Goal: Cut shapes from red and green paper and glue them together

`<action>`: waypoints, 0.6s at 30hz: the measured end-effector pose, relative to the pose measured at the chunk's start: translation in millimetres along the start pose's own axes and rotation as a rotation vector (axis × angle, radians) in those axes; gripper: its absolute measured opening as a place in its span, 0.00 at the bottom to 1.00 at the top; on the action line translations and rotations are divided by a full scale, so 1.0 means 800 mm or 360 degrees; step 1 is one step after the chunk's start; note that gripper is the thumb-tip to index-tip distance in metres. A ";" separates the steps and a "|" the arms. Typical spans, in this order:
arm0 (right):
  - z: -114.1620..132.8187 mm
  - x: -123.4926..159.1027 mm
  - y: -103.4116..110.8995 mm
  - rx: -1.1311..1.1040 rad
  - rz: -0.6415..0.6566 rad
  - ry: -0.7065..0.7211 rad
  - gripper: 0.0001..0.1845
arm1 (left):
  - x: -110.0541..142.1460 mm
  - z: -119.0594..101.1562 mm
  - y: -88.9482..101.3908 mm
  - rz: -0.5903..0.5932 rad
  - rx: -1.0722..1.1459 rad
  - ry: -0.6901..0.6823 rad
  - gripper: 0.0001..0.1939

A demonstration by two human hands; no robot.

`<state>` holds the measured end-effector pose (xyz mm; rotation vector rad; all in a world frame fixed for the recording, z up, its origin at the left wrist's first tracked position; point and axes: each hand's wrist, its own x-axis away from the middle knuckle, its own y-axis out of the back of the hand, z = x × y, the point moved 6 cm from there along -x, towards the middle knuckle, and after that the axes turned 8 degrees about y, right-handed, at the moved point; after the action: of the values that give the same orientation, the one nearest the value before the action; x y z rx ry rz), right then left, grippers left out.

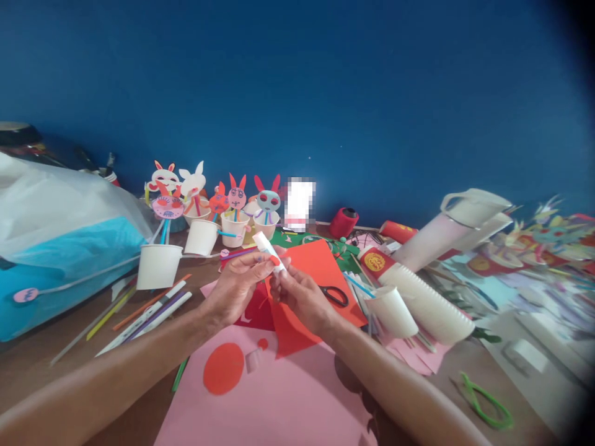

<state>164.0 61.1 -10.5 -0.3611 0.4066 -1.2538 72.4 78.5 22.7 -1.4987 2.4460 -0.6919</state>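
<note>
My left hand (239,282) is closed around a white glue stick (266,245), held tilted above the table. My right hand (302,297) pinches a small orange-red paper piece (276,260) against the stick's lower end. Beneath both hands lie a red-orange paper sheet (316,272) and a pink sheet (288,402). On the pink sheet rest a red-orange paper circle (224,368), a smaller red dot (263,343) and a small pale scrap (252,360). Black-handled scissors (334,295) lie on the red-orange sheet just right of my right hand.
Paper cups with bunny figures (232,210) stand at the back. An upturned cup (158,266) and pens (149,316) lie left, beside a plastic bag (56,248). A stack of white cups (418,297), a white jug (446,229), red thread spool (344,222) and green scissors (486,406) are right.
</note>
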 end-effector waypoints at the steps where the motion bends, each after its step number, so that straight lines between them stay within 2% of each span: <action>1: -0.003 0.000 -0.002 -0.0060 0.0040 -0.0064 0.18 | 0.000 0.002 -0.001 0.0026 -0.0007 0.0013 0.05; 4: -0.006 0.000 -0.004 -0.0096 0.0067 -0.0131 0.23 | 0.001 0.004 -0.002 0.0064 -0.0025 0.0040 0.06; 9: 0.003 -0.001 0.004 0.0131 -0.0068 0.0076 0.13 | 0.001 0.000 0.003 -0.0036 0.0003 -0.0015 0.04; 11: 0.001 -0.001 0.003 0.0066 -0.0049 0.0037 0.13 | 0.000 0.000 0.003 -0.0025 0.0001 -0.0033 0.05; 15: -0.007 -0.001 -0.004 -0.0139 0.0059 -0.0138 0.22 | -0.001 0.004 0.002 0.0034 -0.0022 0.0016 0.05; 18: -0.003 -0.002 -0.001 -0.0049 0.0010 -0.0055 0.17 | -0.001 0.002 0.003 0.0004 -0.0021 0.0017 0.05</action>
<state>161.7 62.1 -12.4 -0.4066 0.3977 -1.2348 71.8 79.6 20.1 -1.4999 2.4645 -0.6862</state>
